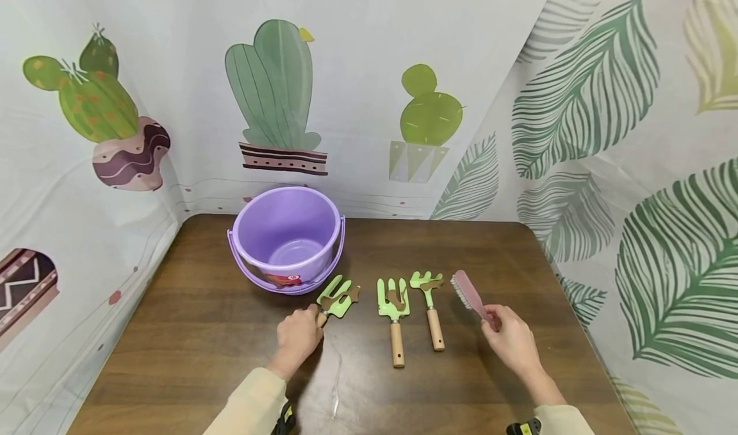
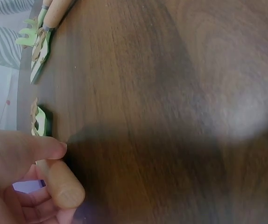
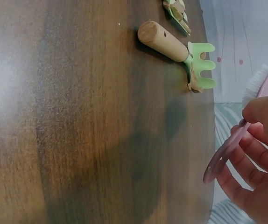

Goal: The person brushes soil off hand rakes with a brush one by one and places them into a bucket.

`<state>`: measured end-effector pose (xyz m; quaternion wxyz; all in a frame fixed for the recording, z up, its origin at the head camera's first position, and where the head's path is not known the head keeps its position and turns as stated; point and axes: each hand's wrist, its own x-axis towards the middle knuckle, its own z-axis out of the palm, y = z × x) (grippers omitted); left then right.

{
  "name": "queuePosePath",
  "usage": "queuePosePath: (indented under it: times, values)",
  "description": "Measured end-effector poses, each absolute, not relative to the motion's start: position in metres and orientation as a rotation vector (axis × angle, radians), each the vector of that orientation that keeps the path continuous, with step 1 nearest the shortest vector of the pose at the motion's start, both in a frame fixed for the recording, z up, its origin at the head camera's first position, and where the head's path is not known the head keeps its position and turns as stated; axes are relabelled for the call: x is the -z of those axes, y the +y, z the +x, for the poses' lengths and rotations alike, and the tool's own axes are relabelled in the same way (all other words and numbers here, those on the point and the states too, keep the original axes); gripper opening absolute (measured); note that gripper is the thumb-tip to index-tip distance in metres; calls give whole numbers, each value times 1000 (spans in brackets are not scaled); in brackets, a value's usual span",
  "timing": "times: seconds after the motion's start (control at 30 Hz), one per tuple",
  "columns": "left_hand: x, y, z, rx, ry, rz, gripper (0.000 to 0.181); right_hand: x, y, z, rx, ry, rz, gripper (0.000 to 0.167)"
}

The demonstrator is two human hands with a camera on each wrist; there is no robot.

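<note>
In the head view the left hand [image 1: 298,336] grips the wooden handle of a green fork-like garden tool [image 1: 340,299] just in front of the purple bucket; the handle's end [image 2: 67,186] sticks out below the thumb in the left wrist view. The right hand [image 1: 512,337] holds a pink brush [image 1: 469,292] by its handle, white bristles facing left. In the right wrist view the brush [image 3: 232,144] lies between thumb and fingers, above the table. Between the hands lie a green garden fork [image 1: 394,300] and a small green rake [image 1: 428,287], both with wooden handles and brown patches.
A purple bucket [image 1: 246,254] with its handle lowered toward the front stands at the table's back left. The brown wooden table [image 1: 190,358] reaches back to a hanging cloth [image 1: 357,50] printed with cacti and leaves.
</note>
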<state>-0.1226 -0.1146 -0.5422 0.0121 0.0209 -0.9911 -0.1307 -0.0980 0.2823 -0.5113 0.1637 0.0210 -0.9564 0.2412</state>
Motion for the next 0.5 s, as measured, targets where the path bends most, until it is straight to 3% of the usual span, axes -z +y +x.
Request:
queuePosePath:
  times: [0.5]
  values:
    - [541, -126, -122, 338, -3028, -33, 25, 512, 276, -101, -666, -2667, 101, 21]
